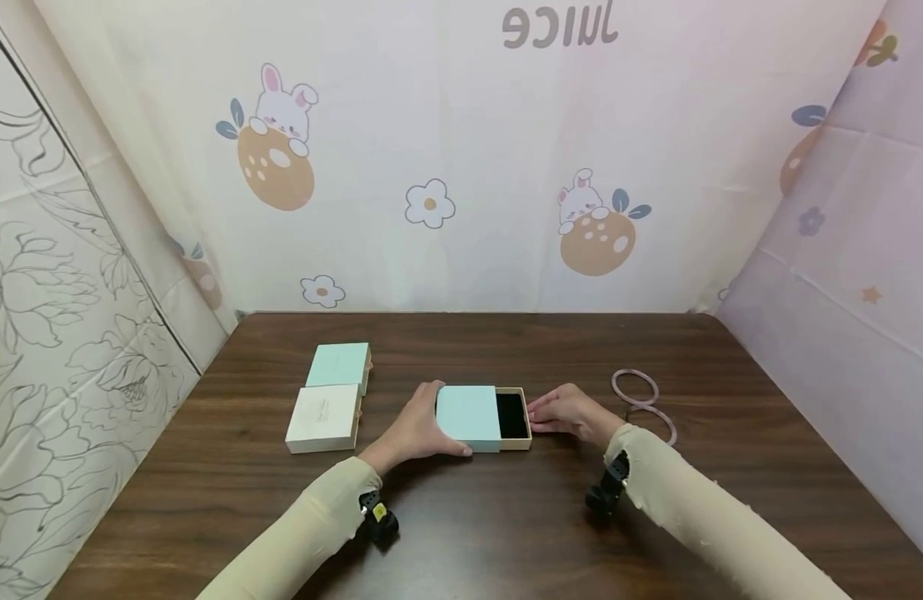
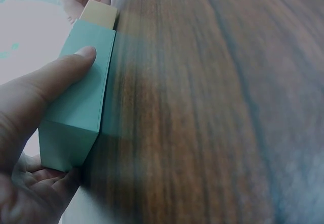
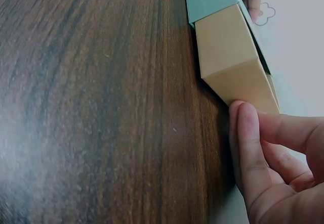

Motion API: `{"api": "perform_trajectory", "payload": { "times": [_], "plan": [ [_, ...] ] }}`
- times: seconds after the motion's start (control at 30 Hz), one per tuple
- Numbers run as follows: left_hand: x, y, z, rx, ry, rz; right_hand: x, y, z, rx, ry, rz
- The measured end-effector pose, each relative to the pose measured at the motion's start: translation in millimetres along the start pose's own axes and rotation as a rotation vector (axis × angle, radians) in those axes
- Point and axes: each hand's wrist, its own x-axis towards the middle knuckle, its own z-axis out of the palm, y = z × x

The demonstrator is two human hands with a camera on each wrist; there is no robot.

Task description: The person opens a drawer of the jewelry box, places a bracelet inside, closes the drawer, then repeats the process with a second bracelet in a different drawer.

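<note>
Mint-green card for the cover [image 1: 467, 408] of a slim box [image 1: 486, 446], lying flat at the middle of the dark wooden table [image 1: 461, 517], between the two hands. Tan drawer [image 3: 223, 42] sticking part-way out to the right, with black lining [image 1: 511, 415] showing in the exposed stretch.

Gripped at the left by the left hand [image 1: 420, 425]: thumb [image 2: 61, 75] laid on the near side of the cover, fingers reaching round the left end. At the drawer's right end, tips of the right hand [image 1: 574, 412] bunched and touching the tan face; impossible to tell whether pinching a tab there or merely pressing.

Step in hand, by judgement: sliding the drawer within its cover. Partly open, but no telling whether being drawn out or pushed home. For the next move, probably best to hold the cover still from the left and guide the drawer straight and level: rightward to bare more lining, leftward to close. Squeezed too hard, likely to bind; pulled askew, likely to swing round bodily.

Over to the left, a second mint box [image 1: 339, 364] on the far side and a white box [image 1: 324, 417] just nearer, both untouched. Beyond the right hand, two pale rings [image 1: 645, 406], touching or overlapping, clear of the drawer.
</note>
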Motion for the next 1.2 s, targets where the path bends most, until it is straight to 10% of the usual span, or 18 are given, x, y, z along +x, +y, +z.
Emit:
{"api": "perform_trajectory", "payload": {
  "times": [1.2],
  "plan": [
    [-0.9,-1.5,2.1,-0.017,-0.001,-0.002,-2.6,6.5,-12.7,-0.015,-0.030,-0.048]
  ]
}}
